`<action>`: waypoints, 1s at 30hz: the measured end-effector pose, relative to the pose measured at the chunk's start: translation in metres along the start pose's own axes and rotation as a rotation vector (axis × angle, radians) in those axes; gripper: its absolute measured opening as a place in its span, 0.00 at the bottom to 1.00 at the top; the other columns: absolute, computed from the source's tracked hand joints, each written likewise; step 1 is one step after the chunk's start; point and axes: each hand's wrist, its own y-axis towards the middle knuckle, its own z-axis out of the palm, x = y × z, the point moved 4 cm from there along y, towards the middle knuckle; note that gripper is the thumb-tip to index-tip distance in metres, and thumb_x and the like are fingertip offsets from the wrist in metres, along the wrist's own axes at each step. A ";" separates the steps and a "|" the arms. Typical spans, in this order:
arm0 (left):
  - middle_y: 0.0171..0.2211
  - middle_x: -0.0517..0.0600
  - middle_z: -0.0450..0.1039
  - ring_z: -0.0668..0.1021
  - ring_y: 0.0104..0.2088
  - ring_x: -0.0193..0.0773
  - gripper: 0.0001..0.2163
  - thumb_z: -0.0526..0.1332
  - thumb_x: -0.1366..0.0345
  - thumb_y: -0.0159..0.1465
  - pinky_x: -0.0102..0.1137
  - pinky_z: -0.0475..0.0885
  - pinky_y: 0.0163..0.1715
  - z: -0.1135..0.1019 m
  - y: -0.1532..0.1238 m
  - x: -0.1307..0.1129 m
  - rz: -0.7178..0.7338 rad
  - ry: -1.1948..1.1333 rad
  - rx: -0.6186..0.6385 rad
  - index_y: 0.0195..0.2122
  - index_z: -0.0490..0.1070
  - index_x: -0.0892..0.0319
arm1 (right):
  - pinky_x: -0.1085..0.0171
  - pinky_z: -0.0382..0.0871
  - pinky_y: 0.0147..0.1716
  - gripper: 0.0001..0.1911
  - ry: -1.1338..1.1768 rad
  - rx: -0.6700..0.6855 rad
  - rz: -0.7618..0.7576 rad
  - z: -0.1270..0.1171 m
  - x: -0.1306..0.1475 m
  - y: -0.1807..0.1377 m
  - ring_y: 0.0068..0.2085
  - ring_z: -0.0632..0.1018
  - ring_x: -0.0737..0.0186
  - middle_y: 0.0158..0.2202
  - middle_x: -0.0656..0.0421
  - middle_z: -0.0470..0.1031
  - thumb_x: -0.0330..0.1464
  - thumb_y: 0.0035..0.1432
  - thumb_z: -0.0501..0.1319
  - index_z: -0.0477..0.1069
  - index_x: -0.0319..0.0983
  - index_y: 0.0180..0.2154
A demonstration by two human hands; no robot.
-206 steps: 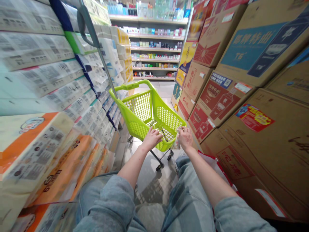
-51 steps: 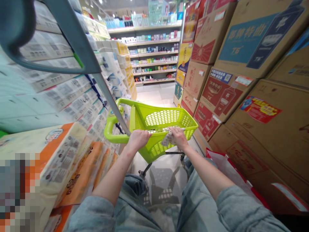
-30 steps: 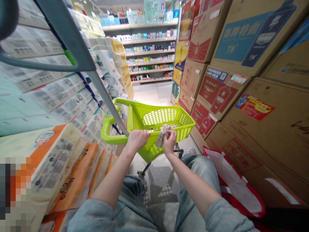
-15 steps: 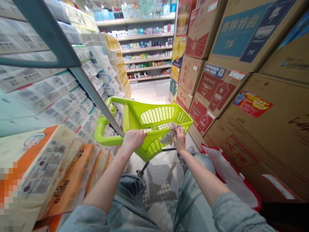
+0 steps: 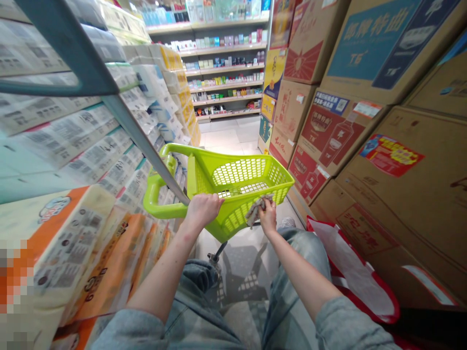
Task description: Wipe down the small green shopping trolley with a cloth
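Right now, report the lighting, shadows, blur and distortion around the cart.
Head view: far floor brightly lit; cart casting a latticed shadow below; packs at left smeared; boxes at right stretched toward the edge; lower-left corner pixelated.

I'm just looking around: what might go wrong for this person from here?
The green cart stands on a caster wheel, so it might roll or swivel if the left hand loosened on the near rim.

The crumpled cloth in the right hand is up by the cart's mesh side and could snag in the holes.

The red-and-white bag sits close beside the right leg, where a step might knock it.
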 end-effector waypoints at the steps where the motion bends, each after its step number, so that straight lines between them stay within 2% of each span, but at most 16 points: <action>1: 0.27 0.61 0.75 0.78 0.31 0.48 0.21 0.44 0.58 0.68 0.34 0.66 0.28 0.000 0.000 0.000 0.000 0.002 -0.001 0.31 0.72 0.64 | 0.59 0.66 0.45 0.15 0.007 0.029 0.004 0.000 -0.002 0.002 0.40 0.71 0.58 0.40 0.53 0.68 0.33 0.52 0.54 0.71 0.39 0.42; 5: 0.26 0.60 0.74 0.78 0.31 0.48 0.21 0.44 0.58 0.68 0.34 0.66 0.28 0.000 -0.002 0.002 -0.002 0.000 -0.012 0.31 0.72 0.64 | 0.61 0.67 0.37 0.13 0.044 0.109 0.058 -0.002 -0.018 0.003 0.33 0.71 0.60 0.33 0.55 0.72 0.35 0.50 0.54 0.72 0.37 0.36; 8: 0.26 0.60 0.75 0.78 0.31 0.48 0.21 0.44 0.58 0.68 0.34 0.66 0.28 -0.001 -0.002 0.002 -0.001 -0.006 -0.017 0.31 0.72 0.64 | 0.61 0.67 0.35 0.13 0.053 0.167 0.176 -0.002 -0.037 -0.016 0.30 0.71 0.59 0.28 0.55 0.74 0.37 0.48 0.55 0.72 0.36 0.32; 10: 0.26 0.60 0.75 0.78 0.31 0.49 0.21 0.44 0.58 0.68 0.34 0.66 0.28 -0.001 -0.002 0.001 0.004 -0.003 -0.022 0.31 0.72 0.64 | 0.60 0.67 0.36 0.15 0.045 0.140 0.220 -0.005 -0.046 -0.031 0.32 0.72 0.57 0.29 0.54 0.75 0.38 0.48 0.55 0.73 0.36 0.34; 14: 0.26 0.60 0.75 0.78 0.30 0.49 0.20 0.44 0.59 0.68 0.34 0.65 0.27 -0.002 -0.001 -0.001 0.005 0.014 -0.025 0.30 0.71 0.64 | 0.56 0.65 0.47 0.20 0.023 0.006 0.116 -0.010 -0.039 -0.035 0.43 0.73 0.55 0.41 0.51 0.74 0.35 0.52 0.51 0.73 0.37 0.43; 17: 0.26 0.60 0.75 0.78 0.30 0.49 0.20 0.44 0.59 0.68 0.34 0.65 0.26 -0.002 -0.001 -0.002 0.004 0.014 -0.016 0.30 0.71 0.64 | 0.56 0.63 0.50 0.21 0.019 0.008 0.054 -0.003 -0.026 -0.019 0.48 0.71 0.55 0.45 0.49 0.71 0.33 0.54 0.50 0.72 0.37 0.47; 21: 0.26 0.60 0.75 0.78 0.30 0.49 0.20 0.44 0.59 0.68 0.35 0.65 0.27 -0.003 -0.001 -0.001 0.002 -0.001 -0.015 0.31 0.71 0.64 | 0.56 0.64 0.50 0.20 0.007 0.058 0.097 0.008 -0.025 -0.005 0.47 0.72 0.53 0.45 0.46 0.72 0.36 0.52 0.54 0.74 0.33 0.44; 25: 0.26 0.60 0.74 0.78 0.31 0.49 0.21 0.44 0.58 0.67 0.34 0.65 0.28 -0.003 -0.002 0.000 -0.006 -0.019 -0.017 0.31 0.72 0.64 | 0.58 0.66 0.45 0.19 0.032 0.089 0.067 0.001 -0.031 -0.008 0.42 0.73 0.56 0.40 0.50 0.74 0.35 0.52 0.53 0.75 0.36 0.42; 28: 0.26 0.60 0.74 0.78 0.31 0.48 0.21 0.44 0.58 0.68 0.34 0.66 0.28 -0.002 -0.002 0.000 -0.005 -0.001 -0.017 0.31 0.72 0.64 | 0.58 0.67 0.43 0.18 0.004 0.037 0.100 -0.010 -0.038 -0.010 0.39 0.73 0.56 0.37 0.52 0.75 0.34 0.51 0.52 0.76 0.37 0.40; 30: 0.26 0.60 0.74 0.78 0.30 0.48 0.20 0.44 0.58 0.68 0.34 0.66 0.28 -0.002 -0.002 0.000 -0.002 0.012 -0.016 0.31 0.72 0.64 | 0.57 0.66 0.45 0.19 -0.015 -0.027 0.111 -0.015 -0.040 -0.007 0.41 0.73 0.56 0.37 0.52 0.74 0.34 0.52 0.51 0.75 0.37 0.41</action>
